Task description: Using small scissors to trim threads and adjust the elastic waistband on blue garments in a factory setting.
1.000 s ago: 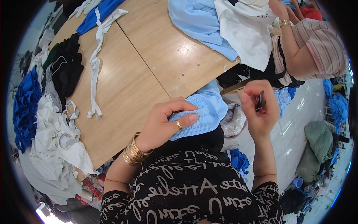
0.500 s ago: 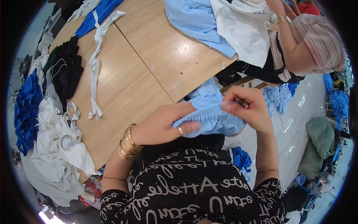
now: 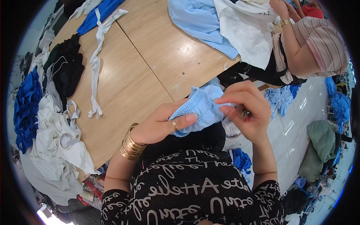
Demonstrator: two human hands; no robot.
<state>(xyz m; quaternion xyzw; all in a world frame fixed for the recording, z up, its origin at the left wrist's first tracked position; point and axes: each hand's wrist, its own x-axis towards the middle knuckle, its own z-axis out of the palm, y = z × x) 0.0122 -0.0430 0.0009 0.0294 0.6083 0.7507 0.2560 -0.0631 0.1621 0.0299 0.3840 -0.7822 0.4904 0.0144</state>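
Pale blue fabric, gathered in tight rows, makes up the garment (image 3: 205, 107) held before the person's lap, just by the near edge of the wooden tabletop (image 3: 131, 78). The left hand (image 3: 160, 123) grips its bunched edge, thumb pressed on top and the other fingers mostly hidden behind the folds. The right hand (image 3: 255, 110) is curled around a small dark tool (image 3: 246, 113) with a touch of red, while its thumb and forefinger come together at the garment's right side; whether they pinch cloth or a loose thread is too small to tell.

The tool is the main worry, I would judge: if it has a sharp end, a careless turn of the wrist could nick the fabric or a finger, since it sits so close to both. A hard tug by the right fingertips might pull a stitch and distort the gathers. Should the left thumb ease off, the soft folds could slide down toward the tiled floor (image 3: 290, 140), where a darker blue bundle (image 3: 240, 159) lies. The gold bangles (image 3: 131, 145) could also snag loose cloth if it swings back against that wrist.
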